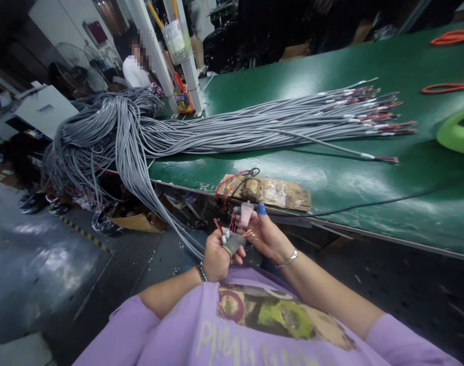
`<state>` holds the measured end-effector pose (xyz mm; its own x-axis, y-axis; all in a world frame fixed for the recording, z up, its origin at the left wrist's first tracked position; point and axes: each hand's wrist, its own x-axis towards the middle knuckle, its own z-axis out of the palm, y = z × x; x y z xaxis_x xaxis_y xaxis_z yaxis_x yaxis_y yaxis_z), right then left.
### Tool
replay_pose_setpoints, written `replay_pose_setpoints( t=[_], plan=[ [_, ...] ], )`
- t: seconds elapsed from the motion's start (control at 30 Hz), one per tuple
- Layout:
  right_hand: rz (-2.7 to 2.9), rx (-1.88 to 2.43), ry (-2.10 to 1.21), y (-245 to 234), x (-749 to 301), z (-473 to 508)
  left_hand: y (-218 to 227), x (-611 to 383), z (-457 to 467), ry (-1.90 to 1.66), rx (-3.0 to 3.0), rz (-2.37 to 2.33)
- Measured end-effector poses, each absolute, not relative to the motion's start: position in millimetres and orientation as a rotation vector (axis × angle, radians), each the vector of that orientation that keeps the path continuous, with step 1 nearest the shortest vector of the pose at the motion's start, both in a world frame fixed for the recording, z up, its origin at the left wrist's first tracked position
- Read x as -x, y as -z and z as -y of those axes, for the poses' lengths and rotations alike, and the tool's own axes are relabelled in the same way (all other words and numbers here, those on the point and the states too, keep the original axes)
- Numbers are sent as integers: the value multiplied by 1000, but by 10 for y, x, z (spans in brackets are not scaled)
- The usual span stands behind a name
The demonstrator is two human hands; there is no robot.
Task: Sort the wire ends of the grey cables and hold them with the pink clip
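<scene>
My left hand (216,258) is closed around the ends of several grey cables (182,235) that hang down from the table. A grey wrap with a yellowish edge (234,244) covers what looks like its thumb. Thin stripped wires (249,234), some red, fan out above the fist. My right hand (269,238) is beside these wires, with its thumb raised apart from the fingers. A blue cover (261,209) sits on that thumb, and a pale pink wrap (247,214) on a finger. Whether the fingertips touch the wires is hard to see.
A large bundle of grey cables (232,129) lies along the green table (369,188) and droops over its left end. Near the front edge is a wooden board (278,194) with a wired device. A green object (459,131) stands right. A person (135,71) is behind.
</scene>
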<state>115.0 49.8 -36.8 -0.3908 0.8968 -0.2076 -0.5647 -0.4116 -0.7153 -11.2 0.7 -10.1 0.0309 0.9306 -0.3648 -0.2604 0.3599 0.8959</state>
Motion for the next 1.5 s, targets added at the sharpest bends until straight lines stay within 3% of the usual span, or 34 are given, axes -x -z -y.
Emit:
replay_pose_setpoints(
  t=[0.2, 0.43, 0.73, 1.2, 1.5],
  plan=[
    [533, 758, -1923, 306, -1174, -520, 142, 162, 21, -1111, -791, -1156],
    [617, 835, -1847, 316, -1183, -480, 79, 123, -1, -1122, -806, -1209],
    [1003, 927, -1988, 235, -1264, -272, 45, 169, 19, -1027, -877, -1229],
    [928, 966, -1889, 169, -1183, -159, 136, 214, 58, -1050, -900, -1267],
    [892, 1000, -1859, 235, -1091, -77, 126, 231, 16, -745, -920, -1152]
  ],
)
